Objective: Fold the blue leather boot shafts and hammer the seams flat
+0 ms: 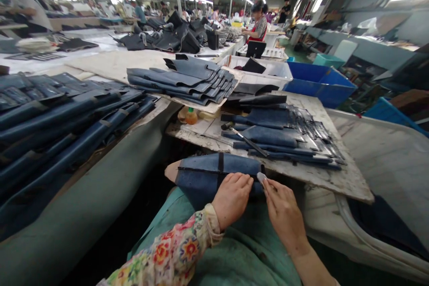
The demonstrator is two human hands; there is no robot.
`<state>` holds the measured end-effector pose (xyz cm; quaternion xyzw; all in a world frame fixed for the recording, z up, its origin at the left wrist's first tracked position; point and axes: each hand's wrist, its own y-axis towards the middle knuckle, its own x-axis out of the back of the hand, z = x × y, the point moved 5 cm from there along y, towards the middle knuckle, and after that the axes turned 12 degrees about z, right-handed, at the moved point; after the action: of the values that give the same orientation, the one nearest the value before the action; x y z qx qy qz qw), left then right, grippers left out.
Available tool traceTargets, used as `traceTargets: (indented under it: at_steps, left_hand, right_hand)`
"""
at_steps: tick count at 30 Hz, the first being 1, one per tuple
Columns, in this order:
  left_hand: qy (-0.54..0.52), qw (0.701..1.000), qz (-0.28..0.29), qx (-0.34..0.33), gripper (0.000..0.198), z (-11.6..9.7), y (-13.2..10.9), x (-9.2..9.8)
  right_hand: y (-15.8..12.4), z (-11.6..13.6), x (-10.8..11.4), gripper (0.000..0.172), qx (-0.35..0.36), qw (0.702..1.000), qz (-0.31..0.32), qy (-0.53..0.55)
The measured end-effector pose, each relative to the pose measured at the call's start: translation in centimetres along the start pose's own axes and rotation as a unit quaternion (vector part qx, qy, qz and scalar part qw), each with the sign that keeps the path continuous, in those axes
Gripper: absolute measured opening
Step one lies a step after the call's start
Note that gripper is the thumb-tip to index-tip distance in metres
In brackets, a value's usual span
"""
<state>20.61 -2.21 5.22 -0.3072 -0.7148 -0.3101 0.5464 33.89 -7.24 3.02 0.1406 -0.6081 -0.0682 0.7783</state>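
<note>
Worktop, one, pale and scuffed, ahead and to the right of the wearer, carrying several of the articles below.
White tub, one, beyond the worktop's right edge, dark material low inside it.
Blue bin, one, behind the worktop.
Left pile, of long dark blue folded pieces with grey bands, on a separate surface at left.
Right pile, of blue pieces laid side by side and overlapping, on the worktop.
Middle pile, of blue-grey pieces stacked in steps, beyond the bottle.
Blue piece, one, crossed by black bands, a pale pointed end at left; lies over the green apron on the lap, just before the worktop.
Hands, two — left hand palm down on the blue piece, fingers close together, any grip underneath hidden; right hand pinching a small tool between thumb and fingers, at the piece's right end.
Hammer, one, lying aslant against the right pile.
Bottle, one, orange, green-capped, upright on the worktop.
Small tool, one, pale-tipped — remainder covered by the fingers.
</note>
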Motion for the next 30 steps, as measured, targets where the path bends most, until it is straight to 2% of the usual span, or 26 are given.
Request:
traceTargets:
  at_steps: [3, 9, 13, 20, 24, 30]
  left_hand:
    - [-0.01, 1.0, -0.014, 0.018, 0.032, 1.2, -0.9, 0.5]
    - [-0.005, 0.999, -0.022, 0.05, 0.034, 3.0, -2.4, 0.7]
    - [0.013, 0.997, -0.051, 0.053, 0.034, 3.5, -3.5, 0.8]
    - [0.024, 0.987, -0.108, 0.12, 0.032, 5.1, -6.3, 1.7]
    - [0.042, 0.984, -0.118, 0.128, 0.034, 5.0, -7.2, 1.5]
    - [0.064, 0.985, -0.101, 0.122, 0.036, 4.4, -7.7, 0.8]
  right_hand:
    - [0.2, 0.8, 0.1, 0.037, 0.004, 1.0, 0.018, 0.002]
    - [1.0, 4.1, -0.2, 0.043, 0.021, 0.999, 0.039, 0.03]
    - [1.7, 5.9, -0.9, 0.045, 0.045, 0.997, 0.038, 0.048]
    - [3.0, 8.5, -1.8, 0.047, 0.074, 0.994, 0.058, 0.059]
    - [3.4, 8.6, -1.7, 0.041, 0.069, 0.993, 0.056, 0.076]
    - [3.7, 7.3, -1.0, 0.038, 0.075, 0.982, 0.062, 0.16]
